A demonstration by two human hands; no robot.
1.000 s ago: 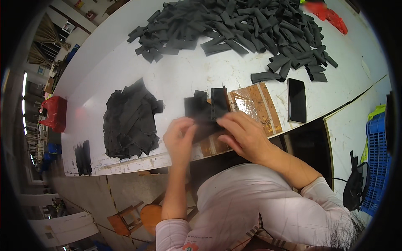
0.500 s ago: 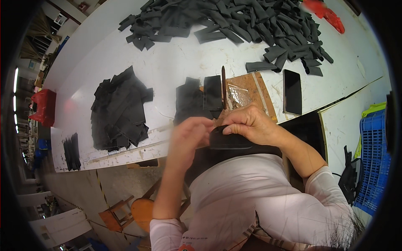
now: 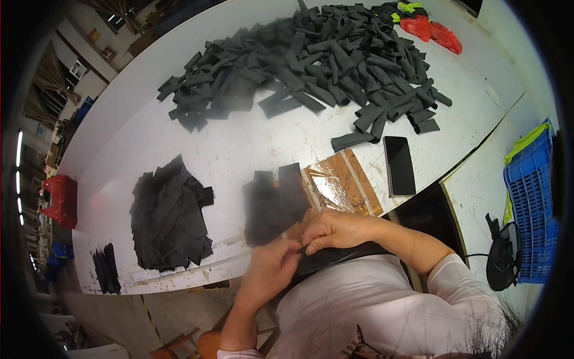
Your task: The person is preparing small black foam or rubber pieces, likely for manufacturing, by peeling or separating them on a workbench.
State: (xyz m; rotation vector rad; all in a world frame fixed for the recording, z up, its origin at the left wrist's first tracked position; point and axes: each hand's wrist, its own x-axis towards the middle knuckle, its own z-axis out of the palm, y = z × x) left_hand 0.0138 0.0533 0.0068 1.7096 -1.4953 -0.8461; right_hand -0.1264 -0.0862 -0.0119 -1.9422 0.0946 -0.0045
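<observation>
My right hand point(image 3: 336, 231) has its thumb and fingers pinched on a black fabric piece point(image 3: 326, 258) at the table's front edge, just above my lap. My left hand point(image 3: 270, 263) meets it from the left, fingers closed at the same piece's edge; the exact grip between the fingertips is partly hidden. Just beyond my hands lie flat black fabric pieces point(image 3: 269, 206), overlapping one another. To their right rests a brown board point(image 3: 353, 179) with a shiny, tape-like covering and pale strips.
A large heap of dark grey fabric tubes point(image 3: 335, 66) covers the far table. Black cut pieces point(image 3: 170, 218) are piled at left, near a small bundle point(image 3: 106, 269). A phone point(image 3: 399, 166) lies right of the board. Also around are red bags point(image 3: 430, 33) and a blue crate point(image 3: 531, 203).
The view has tilted, so the table sits lower in the picture. My left hand has come in against the right at the fabric. A thin brown stick by the board no longer shows.
</observation>
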